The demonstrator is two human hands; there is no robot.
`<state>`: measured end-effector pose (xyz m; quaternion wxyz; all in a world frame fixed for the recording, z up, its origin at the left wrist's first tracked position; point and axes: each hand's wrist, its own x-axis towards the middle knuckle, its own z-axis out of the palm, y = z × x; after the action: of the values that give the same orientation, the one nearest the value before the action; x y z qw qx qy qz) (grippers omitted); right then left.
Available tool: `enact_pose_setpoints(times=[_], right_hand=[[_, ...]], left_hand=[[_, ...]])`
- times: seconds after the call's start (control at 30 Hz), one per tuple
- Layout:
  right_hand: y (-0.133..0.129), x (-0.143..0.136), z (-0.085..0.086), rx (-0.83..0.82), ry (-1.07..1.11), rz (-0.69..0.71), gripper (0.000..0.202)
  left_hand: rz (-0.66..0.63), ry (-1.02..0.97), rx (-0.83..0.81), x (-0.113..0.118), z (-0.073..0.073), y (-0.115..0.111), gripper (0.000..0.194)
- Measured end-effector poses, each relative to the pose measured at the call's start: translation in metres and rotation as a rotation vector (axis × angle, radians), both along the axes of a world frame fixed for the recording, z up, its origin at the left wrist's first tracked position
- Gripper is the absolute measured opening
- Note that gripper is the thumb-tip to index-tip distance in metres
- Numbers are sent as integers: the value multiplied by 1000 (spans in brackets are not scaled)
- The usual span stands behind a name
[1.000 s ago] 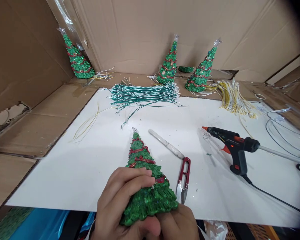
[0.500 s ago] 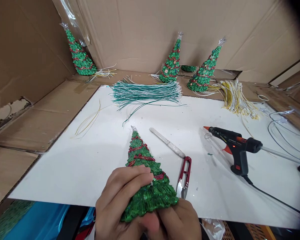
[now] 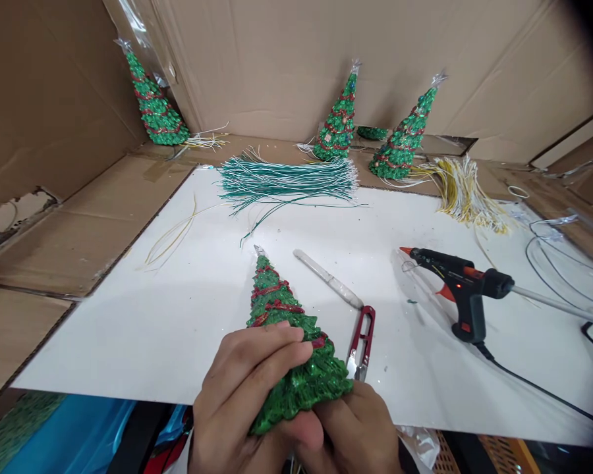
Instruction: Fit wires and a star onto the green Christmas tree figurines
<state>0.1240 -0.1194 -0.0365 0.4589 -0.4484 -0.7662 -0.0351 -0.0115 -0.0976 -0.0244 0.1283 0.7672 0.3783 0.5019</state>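
Note:
A green glittery Christmas tree figurine (image 3: 281, 306) with red garlands and a clear star tip lies tilted in my left hand (image 3: 244, 388), its tip pointing away from me. My left fingers wrap over its left side and front. Under the lower right edge of its base, my right hand (image 3: 358, 428) is closed with curled fingertips; what they grip there is hidden. Just beyond that hand lie red thread snips (image 3: 362, 339), blades towards me. Their handle end touches a pale, slim stick-like tool (image 3: 329, 280).
A black hot glue gun (image 3: 467, 283) with a lit red light lies at right, trailing its cord. Green-white wires (image 3: 289, 178) and yellow-white wires (image 3: 467, 194) are bundled at the back of the white board (image 3: 143, 342). More trees (image 3: 158, 108) stand along the cardboard wall (image 3: 267, 72).
My left hand has shifted slightly to the right around the tree, covering more of its front. The tree's base has turned a little, and the whole view has moved slightly.

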Motion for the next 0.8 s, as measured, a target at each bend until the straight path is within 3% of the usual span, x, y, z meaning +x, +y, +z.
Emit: enact_pose_setpoints(times=[0.3,0.57,0.8], right_hand=[[0,-5,-15,0,116,-33,35],[0,2,-5,-33,54,6,43],[-2,3,-11,-50,78,64,40]], left_hand=[[66,12,-111,-1,0,-4,40],[67,35,-18,0,0,-2,37],[50,38,68,1,2,1,32]])
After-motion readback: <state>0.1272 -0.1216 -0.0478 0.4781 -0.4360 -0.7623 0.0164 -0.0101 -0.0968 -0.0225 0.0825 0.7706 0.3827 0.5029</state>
